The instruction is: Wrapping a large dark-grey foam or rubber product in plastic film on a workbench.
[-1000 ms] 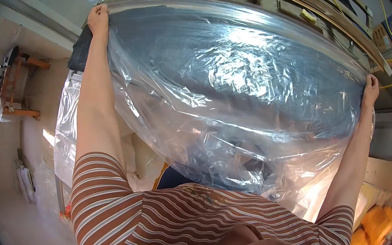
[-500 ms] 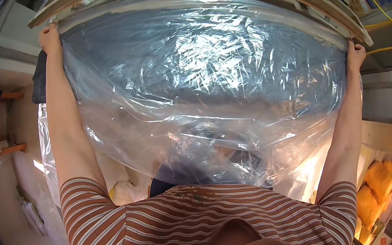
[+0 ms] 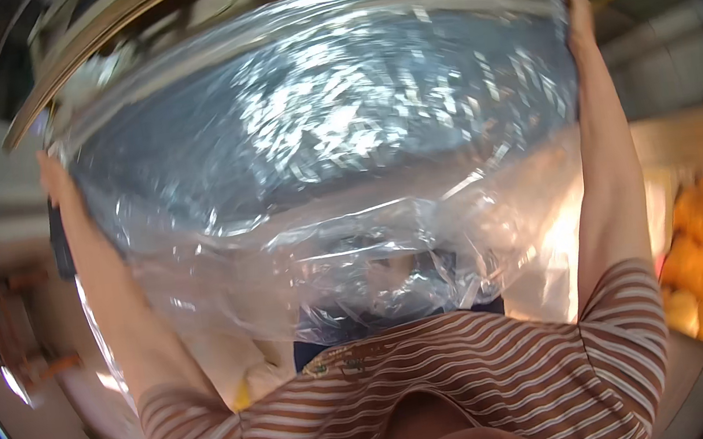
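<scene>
Holding the clear plastic film (image 3: 336,168) by its far edge, we kept our left hand (image 3: 56,183) and right hand (image 3: 579,21) closed on it, fingers narrow, though blur softened the right fingertips. It spread ahead of our striped shirt (image 3: 452,375), near a wooden beam (image 3: 86,57). Its width was already opened out; the near part hung slack and creased. Whether it was a bag with contents, we could not tell.
</scene>
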